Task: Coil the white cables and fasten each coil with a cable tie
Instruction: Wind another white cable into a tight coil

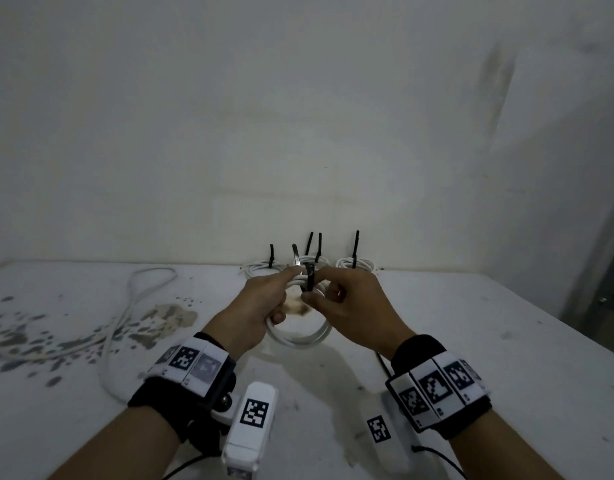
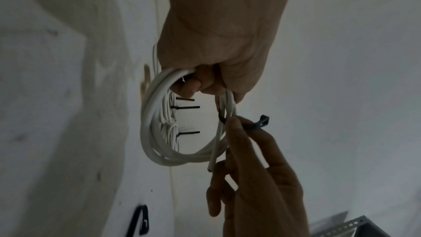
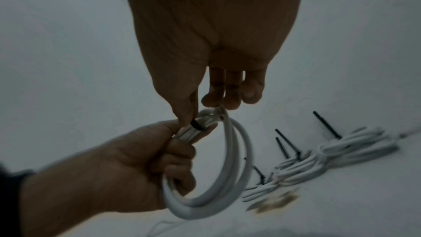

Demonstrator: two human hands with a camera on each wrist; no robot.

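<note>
The coil (image 1: 300, 336) of white cable is hanging in the air just above the worktop (image 1: 471, 341), between the two hands. The left hand (image 1: 255, 308) is gripping it at the upper left, fingers (image 2: 189, 87) curling round the bundled turns, so the loop is drooping below the fist. A black tie (image 1: 309, 277) is wrapping the bundle at the top of the loop, just beside the left thumb. The right hand (image 1: 354, 306) is pinching that tie between thumb and forefinger, the other fingers (image 3: 230, 96) bending loosely over the loop. In the left wrist view the tie's free end (image 2: 259, 122) is sticking out past the right fingertips. One cut end of the cable (image 2: 210, 166) is poking out of the loop beside the right hand.

Behind the hands, against the wall (image 1: 298, 116), the tied coils (image 1: 355, 263) are lying side by side on the worktop, their black tie tails (image 1: 356, 244) standing up. Well off to the left, a loose cable (image 1: 125, 313) is trailing across the worktop over dark paint specks (image 1: 24, 337). A brownish stain (image 1: 296, 308) is showing on the worktop under the coil. Both wrists are wearing black bands with patterned markers (image 1: 437, 386), and white camera units (image 1: 250, 431) are hanging below them.
</note>
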